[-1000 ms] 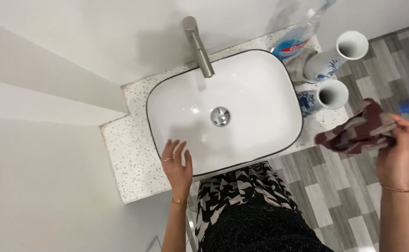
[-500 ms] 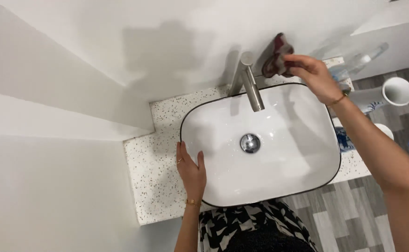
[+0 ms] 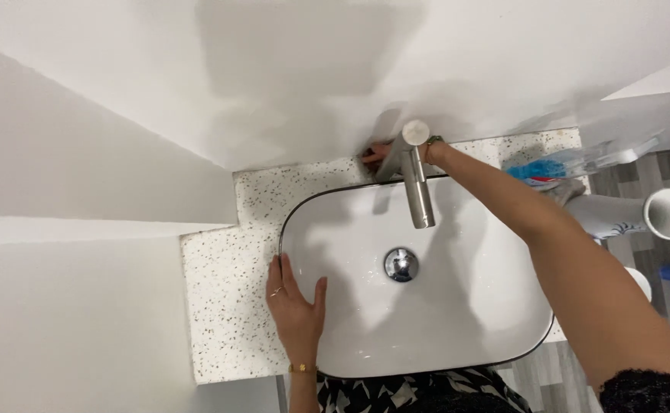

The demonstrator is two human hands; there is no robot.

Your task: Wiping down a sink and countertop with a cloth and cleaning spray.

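My left hand (image 3: 296, 306) lies flat on the left rim of the white basin (image 3: 457, 336), fingers spread, holding nothing. My right arm reaches across the basin to the back of the speckled countertop (image 3: 220, 306). My right hand (image 3: 387, 153) is pressed behind the base of the steel faucet (image 3: 419, 191), which hides most of it. A scrap of the dark red cloth (image 3: 367, 158) shows at its fingertips, against the counter by the wall. The round metal drain (image 3: 401, 265) sits in the middle of the basin.
A clear spray bottle with a blue label (image 3: 557, 164) lies at the counter's back right. A white and blue vase (image 3: 668, 214) stands to the right, with another vase's rim (image 3: 639, 279) under my arm. White walls close off the left and back.
My right hand has carried the cloth from beside the faucet's right side down behind the faucet base. My left hand has stayed on the basin's left rim.
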